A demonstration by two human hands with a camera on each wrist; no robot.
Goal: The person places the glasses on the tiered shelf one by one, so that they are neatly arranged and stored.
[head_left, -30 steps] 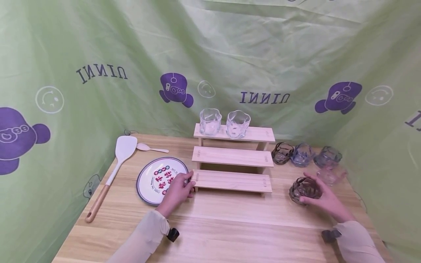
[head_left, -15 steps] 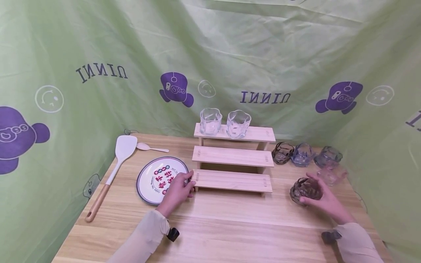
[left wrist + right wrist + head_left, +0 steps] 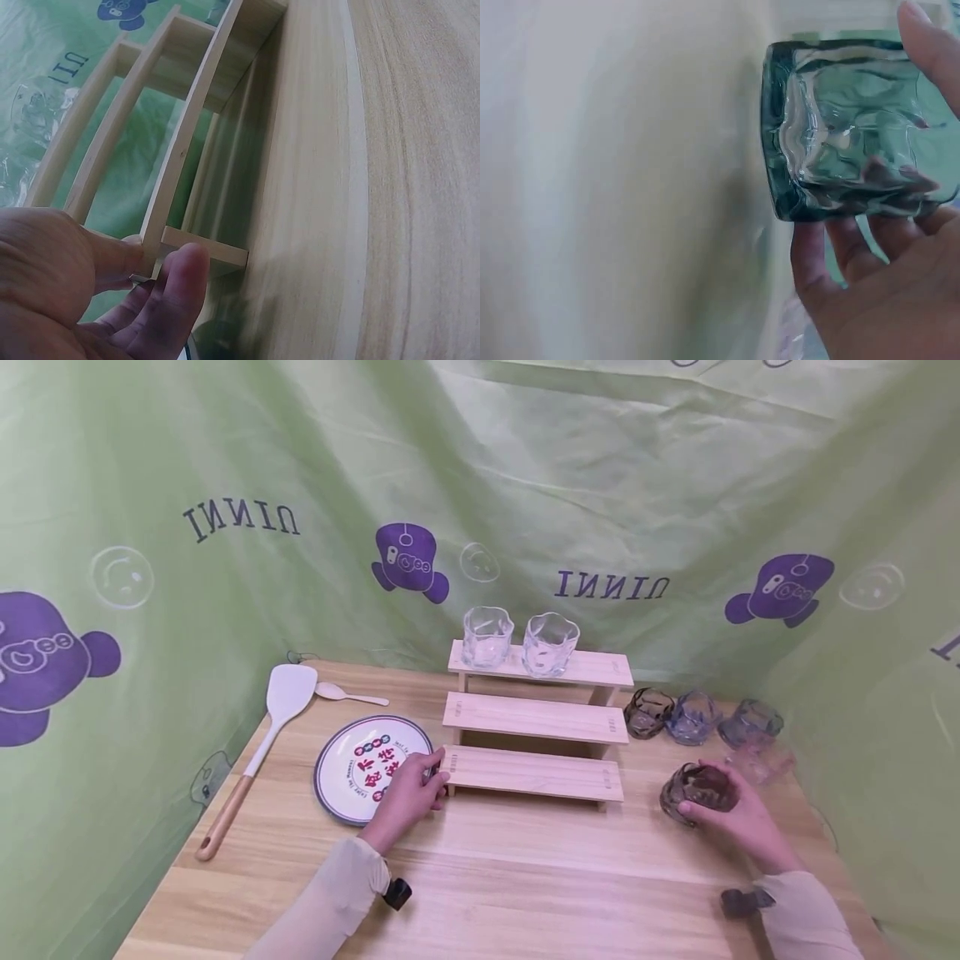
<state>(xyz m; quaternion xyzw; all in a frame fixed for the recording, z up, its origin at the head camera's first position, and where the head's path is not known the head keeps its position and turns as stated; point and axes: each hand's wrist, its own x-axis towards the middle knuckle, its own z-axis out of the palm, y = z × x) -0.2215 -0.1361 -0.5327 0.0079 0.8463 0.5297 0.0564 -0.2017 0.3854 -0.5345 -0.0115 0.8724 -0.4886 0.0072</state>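
Observation:
My left hand pinches the left end of the lowest step of a three-tier wooden display stand. The left wrist view shows thumb and fingers at that step's end, beside its short leg. My right hand grips a dark tinted drinking glass with a wavy wall, right of the stand. In the right wrist view the glass sits between the thumb on one side and the fingers on the other, its thick base close to the tabletop. Two clear glasses stand on the top step.
Behind my right hand stand a brown glass, a blue glass, a grey glass and a pink glass. To the left lie a printed plate, a white spatula and a small spoon. Green curtains surround the table.
The head view has shifted slightly. My right hand and the dark glass have moved a little left relative to the other glasses. My left hand keeps its hold on the stand.

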